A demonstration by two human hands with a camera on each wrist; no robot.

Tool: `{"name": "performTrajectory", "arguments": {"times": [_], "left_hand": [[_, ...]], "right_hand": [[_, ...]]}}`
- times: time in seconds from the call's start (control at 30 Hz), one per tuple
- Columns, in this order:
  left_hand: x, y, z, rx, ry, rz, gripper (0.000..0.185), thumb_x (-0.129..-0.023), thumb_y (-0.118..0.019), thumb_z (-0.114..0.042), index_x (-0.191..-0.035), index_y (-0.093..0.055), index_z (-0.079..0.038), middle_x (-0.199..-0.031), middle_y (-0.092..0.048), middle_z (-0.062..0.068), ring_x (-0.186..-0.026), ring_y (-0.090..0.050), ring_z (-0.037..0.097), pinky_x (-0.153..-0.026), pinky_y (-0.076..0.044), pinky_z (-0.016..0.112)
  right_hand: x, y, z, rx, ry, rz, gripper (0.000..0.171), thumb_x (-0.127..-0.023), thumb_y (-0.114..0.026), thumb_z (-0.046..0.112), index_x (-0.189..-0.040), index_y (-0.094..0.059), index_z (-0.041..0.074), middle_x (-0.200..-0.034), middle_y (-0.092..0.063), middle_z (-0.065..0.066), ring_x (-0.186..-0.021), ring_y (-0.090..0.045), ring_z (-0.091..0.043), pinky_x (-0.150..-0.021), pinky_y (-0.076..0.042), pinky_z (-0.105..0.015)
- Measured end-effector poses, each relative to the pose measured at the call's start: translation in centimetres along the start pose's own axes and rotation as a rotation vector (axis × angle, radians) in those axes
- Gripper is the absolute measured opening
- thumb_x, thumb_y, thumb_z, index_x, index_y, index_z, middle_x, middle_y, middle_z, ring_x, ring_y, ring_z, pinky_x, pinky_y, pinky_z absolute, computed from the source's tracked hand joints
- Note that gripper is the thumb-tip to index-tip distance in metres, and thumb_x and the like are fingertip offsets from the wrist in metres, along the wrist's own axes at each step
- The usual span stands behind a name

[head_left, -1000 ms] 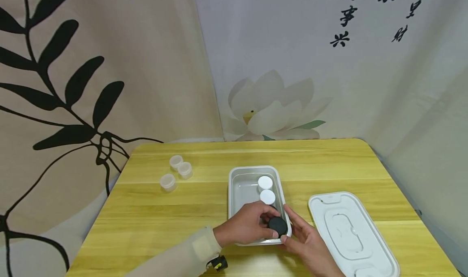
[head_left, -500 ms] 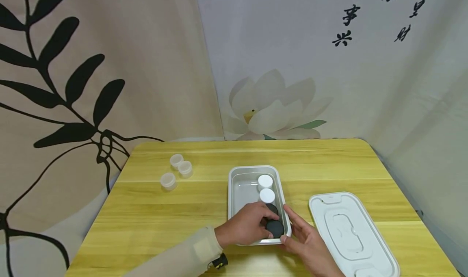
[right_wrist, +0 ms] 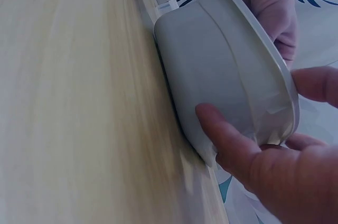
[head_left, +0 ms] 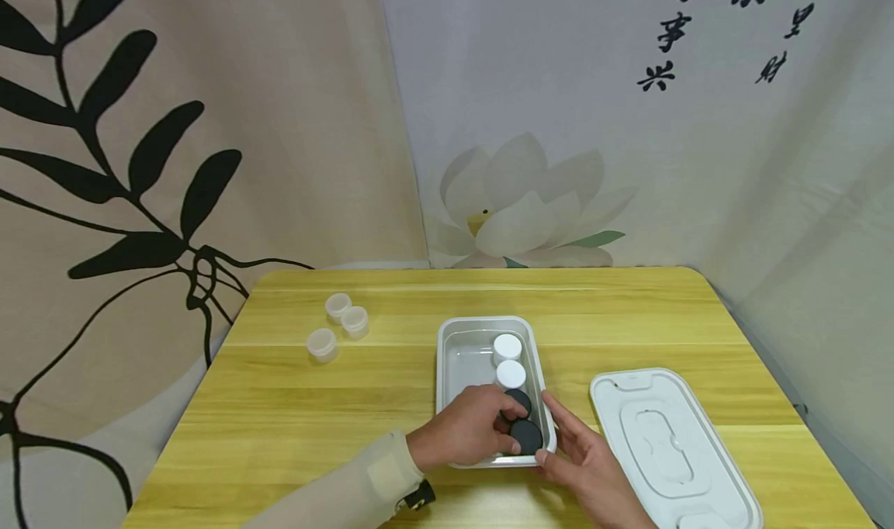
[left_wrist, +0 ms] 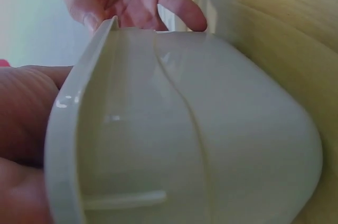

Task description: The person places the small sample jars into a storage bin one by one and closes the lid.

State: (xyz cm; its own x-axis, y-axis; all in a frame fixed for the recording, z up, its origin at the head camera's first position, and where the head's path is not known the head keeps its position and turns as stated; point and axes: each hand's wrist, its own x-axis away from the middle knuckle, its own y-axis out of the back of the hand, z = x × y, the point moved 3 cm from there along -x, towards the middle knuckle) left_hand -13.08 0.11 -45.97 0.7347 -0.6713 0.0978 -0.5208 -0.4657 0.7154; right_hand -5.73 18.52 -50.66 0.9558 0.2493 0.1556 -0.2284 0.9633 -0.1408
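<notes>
While both hands steady it, the tray (head_left: 447, 358) runs lengthwise away.

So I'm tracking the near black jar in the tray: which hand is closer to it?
Left. The left hand touches the near black jar; the right hand rests outside the tray.

Even soft light, faint shadows; head view sharp, wrist views blurred.

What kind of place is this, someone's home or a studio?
Probably a staged tabletop corner rather than a lived-in room. Printed fabric backdrops with a lotus and calligraphy hang behind a small wooden table, which holds a white tray, its lid and little jars.
</notes>
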Motion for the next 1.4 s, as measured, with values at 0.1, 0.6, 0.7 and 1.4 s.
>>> {"name": "performTrajectory", "arguments": {"times": [0.1,0.6,0.7,1.4], "left_hand": [[0.1,0.3,0.1,0.031,0.018,-0.015,0.036,-0.085,-0.090,-0.016,-0.119,-0.079,-0.010,-0.103,-0.077,-0.004,-0.084,-0.066,-0.006,-0.075,-0.053,0.011],[2.1,4.8,2.2,0.433,0.093,-0.227,0.023,-0.093,-0.083,-0.020,-0.115,-0.079,-0.016,-0.115,-0.077,0.003,-0.101,-0.073,0.013,-0.087,-0.060,0.025],[3.0,6.2,3.0,0.488,0.125,-0.277,0.025,-0.093,-0.083,-0.022,-0.117,-0.078,-0.017,-0.116,-0.076,0.001,-0.105,-0.073,0.016,-0.087,-0.061,0.024],[11.6,13.7,16.5,0.530,0.480,-0.871,0.046,-0.099,-0.077,-0.023,-0.142,-0.066,-0.008,-0.141,-0.064,0.013,-0.123,-0.060,0.016,-0.086,-0.053,0.008]], "right_hand": [[0.0,0.0,0.0,0.007,0.001,-0.006,0.083,-0.099,-0.070,0.004,-0.169,-0.026,0.011,-0.175,-0.019,-0.017,-0.137,-0.049,0.007,-0.093,-0.062,-0.035],[-0.1,-0.3,0.2,0.033,-0.018,-0.074,0.082,-0.095,-0.073,0.004,-0.167,-0.034,0.013,-0.172,-0.029,-0.016,-0.137,-0.049,0.006,-0.095,-0.061,-0.031],[0.0,-0.3,0.3,0.034,-0.025,-0.083,0.082,-0.095,-0.074,0.004,-0.167,-0.033,0.013,-0.172,-0.030,-0.016,-0.137,-0.049,0.006,-0.095,-0.060,-0.030],[-0.1,-0.3,-0.1,0.010,-0.012,-0.037,0.083,-0.097,-0.071,0.002,-0.168,-0.027,0.007,-0.173,-0.022,-0.018,-0.134,-0.051,0.008,-0.093,-0.061,-0.030]]}}
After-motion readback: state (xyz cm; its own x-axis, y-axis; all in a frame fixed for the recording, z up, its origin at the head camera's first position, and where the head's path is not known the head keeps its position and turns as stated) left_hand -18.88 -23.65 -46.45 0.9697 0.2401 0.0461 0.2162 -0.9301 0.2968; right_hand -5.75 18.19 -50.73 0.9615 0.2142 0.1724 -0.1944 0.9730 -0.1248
